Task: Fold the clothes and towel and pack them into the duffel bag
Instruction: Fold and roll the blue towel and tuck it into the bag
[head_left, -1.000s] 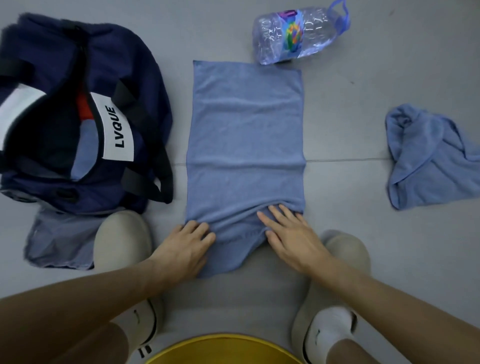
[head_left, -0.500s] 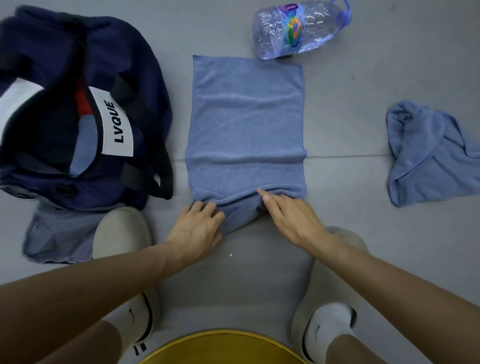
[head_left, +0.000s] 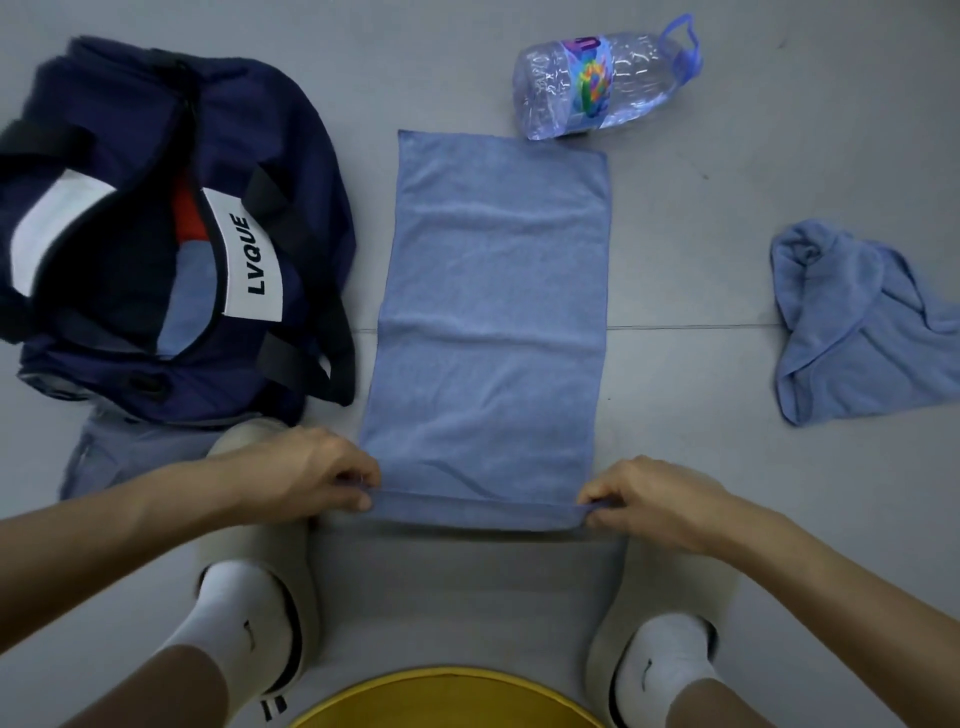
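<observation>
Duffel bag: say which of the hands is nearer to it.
Left. The left hand pinches the towel corner close by the bag; the right hand pinches the other corner, across the towel.

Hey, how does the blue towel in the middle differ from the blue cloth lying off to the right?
The towel lies spread flat as a long rectangle; the cloth sits crumpled in a heap. The left hand and right hand pinch the towel's near corners; nothing touches the cloth. Both are light blue and lie on the floor.
</observation>
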